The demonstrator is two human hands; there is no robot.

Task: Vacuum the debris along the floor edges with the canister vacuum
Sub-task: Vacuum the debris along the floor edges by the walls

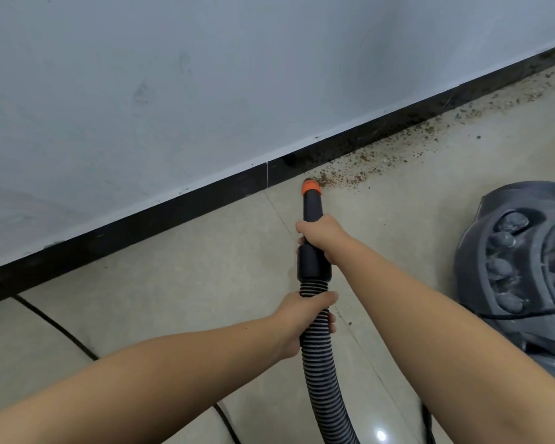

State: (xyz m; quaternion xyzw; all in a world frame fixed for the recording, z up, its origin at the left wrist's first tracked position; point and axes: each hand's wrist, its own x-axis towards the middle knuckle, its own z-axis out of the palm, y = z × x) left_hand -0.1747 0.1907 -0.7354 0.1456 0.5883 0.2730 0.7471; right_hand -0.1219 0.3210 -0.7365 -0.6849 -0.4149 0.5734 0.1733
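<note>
The right hand grips the nozzle, left hand the hose, fingers wrapped. Debris trails rightward along the floor edge from the nozzle tip.

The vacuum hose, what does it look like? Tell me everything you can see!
The vacuum hose is a black ribbed tube with pale lines between the ribs; it looks like bendy plastic. It runs up from the bottom of the picture into a smooth black nozzle with an orange tip. The tip sits low at the near end of the brown debris by the black baseboard. The left hand grips the ribbed part; the right hand grips the nozzle.
</note>
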